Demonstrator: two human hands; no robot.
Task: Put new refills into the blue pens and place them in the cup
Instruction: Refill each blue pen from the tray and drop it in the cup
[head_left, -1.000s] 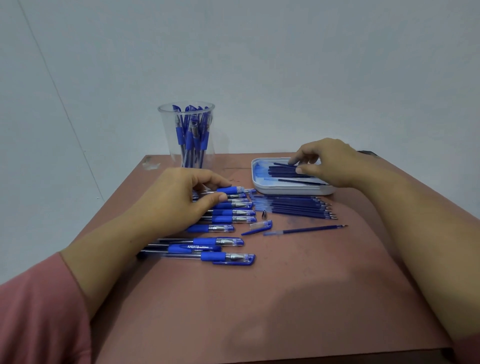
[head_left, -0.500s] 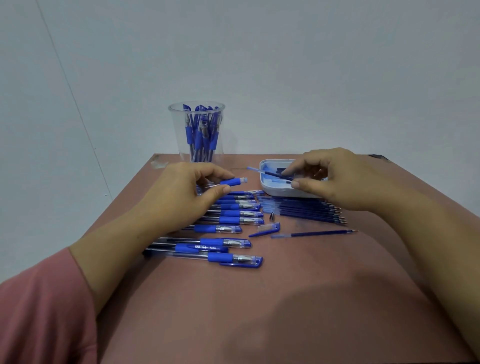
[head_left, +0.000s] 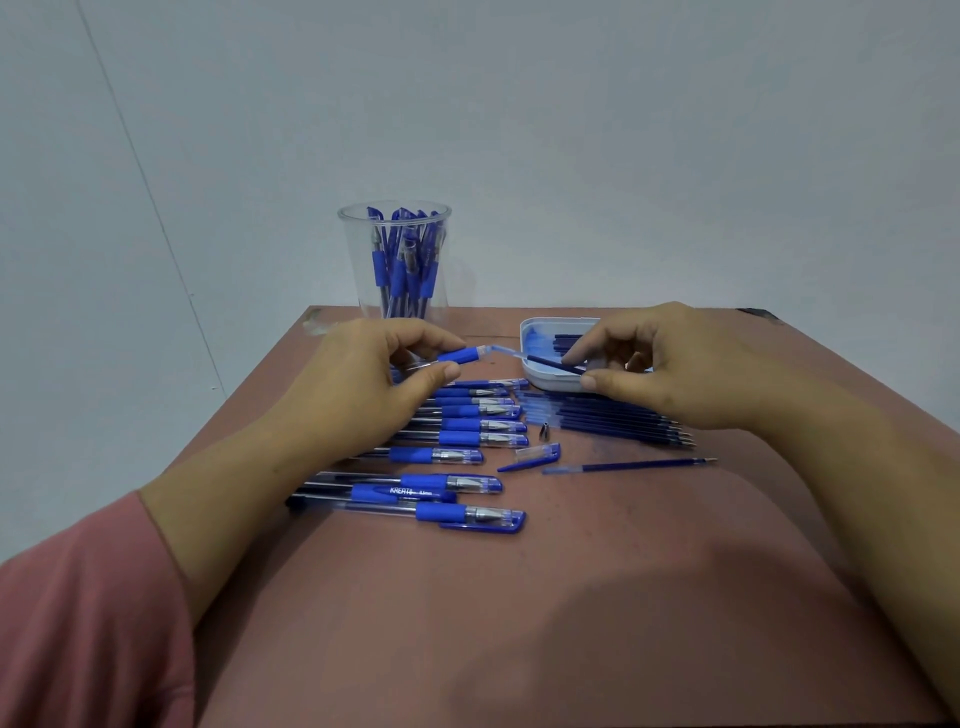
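1. Done, as I judge it: the clear, smooth-walled cup (head_left: 395, 260) at the far edge of the table (head_left: 519, 597) holds a thick bunch of blue pens standing upright.
2. In hand: my left hand (head_left: 363, 384) pinches an open pen barrel (head_left: 460, 356) at its blue rubbery grip, thumb against curled fingers. My right hand (head_left: 670, 374) pinches a thin dark refill (head_left: 550, 362) between thumb and forefinger, its pale end meeting the barrel's mouth. Whether it has entered, I cannot tell.
3. Left to do: a row of pens (head_left: 467, 426) lies side by side below my left hand. A loose cap (head_left: 535, 454) and a small metal tip (head_left: 544, 431) wait beside them.
4. Materials: the barrels are hard, clear and slim. The spare refills (head_left: 608, 421) are narrow tubes with fine points. The white tray (head_left: 540, 376) is shallow and round-cornered, and the table is matte reddish-brown.
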